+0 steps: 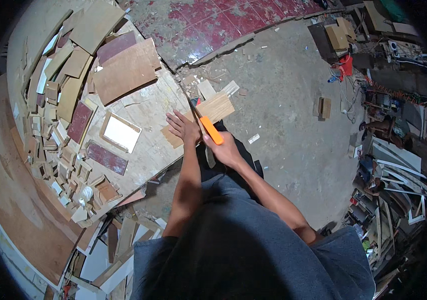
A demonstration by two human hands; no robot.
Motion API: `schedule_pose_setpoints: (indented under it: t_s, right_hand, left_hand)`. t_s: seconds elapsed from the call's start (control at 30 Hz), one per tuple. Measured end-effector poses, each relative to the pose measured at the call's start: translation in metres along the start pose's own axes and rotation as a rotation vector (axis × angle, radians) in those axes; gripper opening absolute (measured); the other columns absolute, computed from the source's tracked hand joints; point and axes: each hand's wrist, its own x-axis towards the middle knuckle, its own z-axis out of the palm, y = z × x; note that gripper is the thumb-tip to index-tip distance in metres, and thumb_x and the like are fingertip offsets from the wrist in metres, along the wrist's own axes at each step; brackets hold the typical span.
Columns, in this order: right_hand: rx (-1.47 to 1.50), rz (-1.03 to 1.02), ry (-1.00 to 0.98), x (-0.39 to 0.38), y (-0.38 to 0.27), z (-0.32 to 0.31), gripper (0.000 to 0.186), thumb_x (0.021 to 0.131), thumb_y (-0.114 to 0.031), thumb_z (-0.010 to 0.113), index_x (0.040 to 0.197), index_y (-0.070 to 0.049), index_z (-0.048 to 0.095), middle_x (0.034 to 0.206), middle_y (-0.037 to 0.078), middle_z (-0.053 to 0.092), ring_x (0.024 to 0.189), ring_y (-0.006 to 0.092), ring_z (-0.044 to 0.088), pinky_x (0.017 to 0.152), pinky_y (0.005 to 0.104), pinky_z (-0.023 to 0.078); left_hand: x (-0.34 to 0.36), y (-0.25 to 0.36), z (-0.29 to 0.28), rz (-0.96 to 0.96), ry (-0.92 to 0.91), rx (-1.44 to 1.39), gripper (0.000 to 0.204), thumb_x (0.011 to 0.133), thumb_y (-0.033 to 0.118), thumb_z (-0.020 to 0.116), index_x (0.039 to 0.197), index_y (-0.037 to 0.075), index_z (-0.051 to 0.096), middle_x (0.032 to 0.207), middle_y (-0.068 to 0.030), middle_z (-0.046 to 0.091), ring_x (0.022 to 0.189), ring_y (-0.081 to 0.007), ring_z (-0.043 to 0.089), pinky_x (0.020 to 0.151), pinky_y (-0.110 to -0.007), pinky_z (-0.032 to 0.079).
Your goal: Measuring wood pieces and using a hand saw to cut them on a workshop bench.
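My right hand (pixel 227 149) is wrapped round the orange handle of a handsaw (pixel 211 130). Its dark blade points away from me along the workbench edge and crosses a light wooden board (pixel 217 107). One part of that board sticks out past the bench on the right; another lies on the bench top under my left hand (pixel 186 130). My left hand rests on the board with its fingers stretched out and spread, close to the left of the saw. How deep the blade sits in the wood cannot be made out.
On the workbench (pixel 159 107) lie a large brown plywood sheet (pixel 126 72), a small frame with a white panel (pixel 120 131), dark red boards (pixel 107 158) and many offcuts. Cables, tools and white frames (pixel 398 172) crowd the right side. Scraps lie on the concrete floor (pixel 293 145).
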Motion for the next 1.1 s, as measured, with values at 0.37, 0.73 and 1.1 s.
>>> schedule_pose_setpoints:
  t_s: [0.37,0.73,1.1]
  right_hand:
    - [0.095,-0.014,0.0,0.046,0.022,0.02,0.032,0.093,-0.025,0.065,0.091,0.006,0.066,0.067,0.014,0.064,0.064,0.0174,0.061,0.063,0.0359,0.05]
    - [-0.095,-0.002,0.021,-0.001,-0.013,0.0,0.035,0.093,-0.027,0.065,0.079,0.006,0.06,0.06,0.016,0.056,0.055,0.0192,0.051,0.057,0.0398,0.045]
    - [0.026,-0.045,0.093,0.016,0.009,0.023,0.036,0.093,-0.028,0.066,0.079,0.005,0.061,0.06,0.012,0.056,0.057,0.015,0.054,0.057,0.0366,0.046]
  left_hand:
    - [0.002,0.001,-0.003,0.027,0.01,-0.08,0.116,0.085,0.042,0.067,0.155,0.008,-0.019,0.159,-0.0238,-0.029,0.148,-0.0413,-0.024,0.114,-0.065,-0.009]
    - [0.001,0.004,-0.004,0.0,0.007,0.014,0.112,0.089,0.042,0.064,0.154,0.005,-0.02,0.159,-0.0245,-0.028,0.148,-0.0419,-0.024,0.114,-0.065,-0.008]
    - [0.005,0.006,-0.004,0.028,-0.011,-0.076,0.113,0.085,0.032,0.067,0.154,0.004,-0.018,0.159,-0.0264,-0.026,0.148,-0.0423,-0.024,0.114,-0.066,-0.009]
